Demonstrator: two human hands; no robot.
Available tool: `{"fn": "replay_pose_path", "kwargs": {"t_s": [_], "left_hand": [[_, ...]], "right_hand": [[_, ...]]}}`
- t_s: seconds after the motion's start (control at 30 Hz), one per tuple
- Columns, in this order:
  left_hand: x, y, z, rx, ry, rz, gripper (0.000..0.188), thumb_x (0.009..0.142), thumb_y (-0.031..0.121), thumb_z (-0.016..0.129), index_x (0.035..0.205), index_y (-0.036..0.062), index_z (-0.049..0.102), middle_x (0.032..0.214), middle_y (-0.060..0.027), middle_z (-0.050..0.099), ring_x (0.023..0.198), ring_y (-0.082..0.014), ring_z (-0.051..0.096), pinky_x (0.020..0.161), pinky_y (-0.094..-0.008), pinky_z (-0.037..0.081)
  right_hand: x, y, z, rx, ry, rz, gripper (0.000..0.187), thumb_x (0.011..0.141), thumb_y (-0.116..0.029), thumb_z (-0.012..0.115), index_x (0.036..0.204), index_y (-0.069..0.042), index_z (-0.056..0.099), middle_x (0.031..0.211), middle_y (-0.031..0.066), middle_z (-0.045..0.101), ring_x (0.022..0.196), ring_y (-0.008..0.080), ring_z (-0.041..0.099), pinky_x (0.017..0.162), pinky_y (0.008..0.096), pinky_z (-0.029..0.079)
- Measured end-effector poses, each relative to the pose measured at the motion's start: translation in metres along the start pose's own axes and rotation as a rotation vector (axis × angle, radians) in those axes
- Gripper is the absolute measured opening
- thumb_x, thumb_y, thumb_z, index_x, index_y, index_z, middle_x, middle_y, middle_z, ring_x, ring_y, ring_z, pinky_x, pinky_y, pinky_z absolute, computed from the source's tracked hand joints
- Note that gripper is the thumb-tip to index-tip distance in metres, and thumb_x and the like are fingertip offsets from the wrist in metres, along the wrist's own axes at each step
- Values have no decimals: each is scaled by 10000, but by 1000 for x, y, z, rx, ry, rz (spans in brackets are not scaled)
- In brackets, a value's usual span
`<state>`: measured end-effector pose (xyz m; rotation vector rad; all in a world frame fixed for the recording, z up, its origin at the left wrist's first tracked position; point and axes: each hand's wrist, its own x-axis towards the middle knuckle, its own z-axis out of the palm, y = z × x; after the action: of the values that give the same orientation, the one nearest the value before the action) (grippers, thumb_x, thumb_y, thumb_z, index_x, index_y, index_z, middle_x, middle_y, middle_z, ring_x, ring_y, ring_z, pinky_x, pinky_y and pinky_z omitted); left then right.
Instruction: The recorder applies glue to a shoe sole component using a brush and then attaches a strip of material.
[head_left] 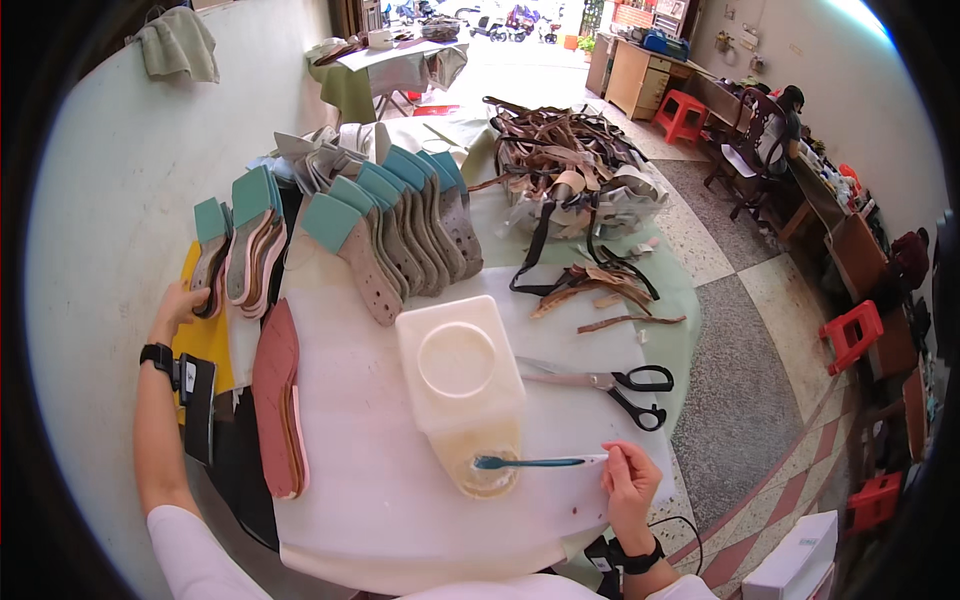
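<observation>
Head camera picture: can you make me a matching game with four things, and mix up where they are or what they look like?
Things:
1. Scissors
2. Brush
3. Leftmost insoles
4. Plastic container

Clues:
A. Teal at the far end, beside the left hand
B. White, with a round ring on its face
C. Held by its end in the right hand
D. With two black handle loops

Right pairs: 1-D, 2-C, 3-A, 4-B
</observation>
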<state>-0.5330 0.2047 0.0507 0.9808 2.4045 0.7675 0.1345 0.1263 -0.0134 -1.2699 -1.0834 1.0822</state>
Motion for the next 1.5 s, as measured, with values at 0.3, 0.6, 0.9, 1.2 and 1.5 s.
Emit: {"fn": "replay_pose_path", "kwargs": {"t_s": [0.3,0.6,0.9,1.2,1.5], "left_hand": [[-129,80,-52,71,-174,129,699,790,307,658,1365,53,353,1064,-104,585,859,-160,557,657,-318,487],[-335,89,-21,90,-515,743,542,753,20,651,1266,30,479,1195,-114,561,1034,-212,573,859,-324,473],[-411,17,140,211,-73,821,516,753,153,683,1199,-26,495,1266,-261,452,1217,-407,407,1003,-460,344],[-411,7,188,20,181,710,326,746,70,650,1048,-32,583,1209,-189,542,1184,-365,469,1002,-517,310],[-408,4,179,-234,187,600,199,722,-35,626,917,2,637,1054,-141,630,1083,-330,560,968,-483,368]], "right_hand": [[0,-2,3,15,-92,-28,127,916,-76,520,940,12,609,616,-49,471,487,16,382,440,174,265],[1,-2,0,181,-78,-80,177,868,-7,548,1044,9,561,819,9,513,511,26,412,463,165,334],[22,-50,-28,-105,-388,-186,249,788,102,515,1019,21,557,1008,59,514,668,72,501,631,206,470],[115,-149,45,-517,-739,-283,74,842,-38,583,892,14,600,790,-4,570,697,58,523,603,208,452],[214,-112,160,-878,-1025,-240,215,831,-166,600,915,32,605,726,37,612,620,95,580,531,243,472]]}}
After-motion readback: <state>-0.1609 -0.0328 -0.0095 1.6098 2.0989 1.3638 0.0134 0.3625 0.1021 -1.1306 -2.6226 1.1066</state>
